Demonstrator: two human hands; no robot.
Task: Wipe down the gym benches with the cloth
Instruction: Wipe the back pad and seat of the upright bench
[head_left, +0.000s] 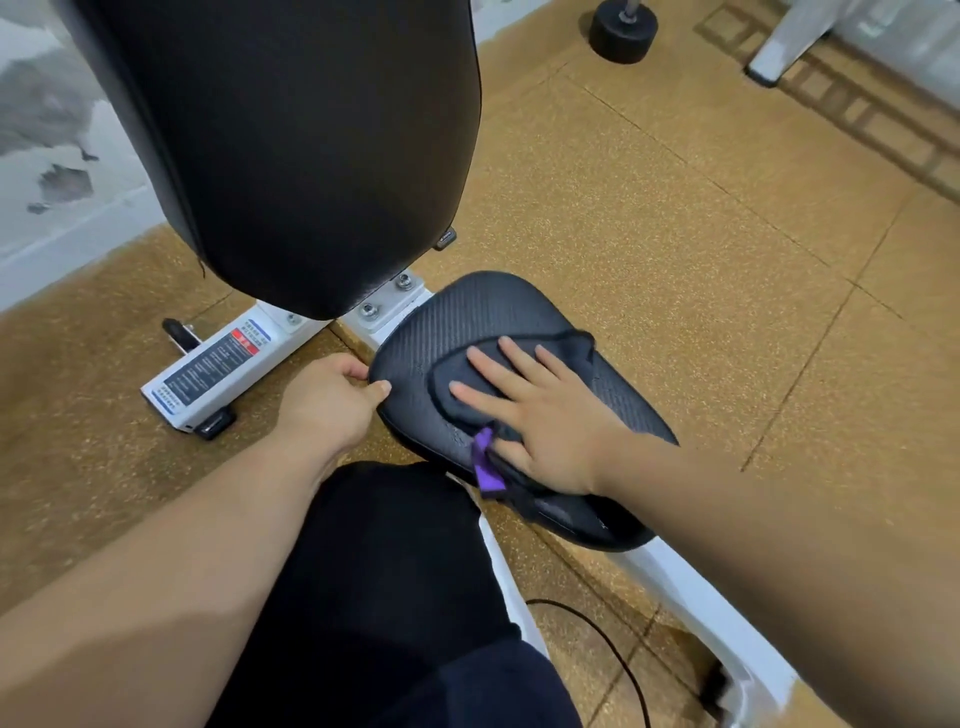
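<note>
A black textured bench seat pad (467, 312) sits low in the middle, with the black backrest pad (311, 145) rising behind it at the upper left. A dark grey cloth (457, 374) with a purple tag lies flat on the seat. My right hand (535, 410) presses on the cloth with its fingers spread and straight. My left hand (332, 400) grips the seat's left edge, thumb on top and fingers curled under.
The bench's white steel frame (218, 374) carries a warning label and runs from left to lower right. My knee in dark trousers (395, 571) is in front of the seat. A black dumbbell (623, 31) lies on the cork-coloured floor at the top. A black cable (613, 649) trails below.
</note>
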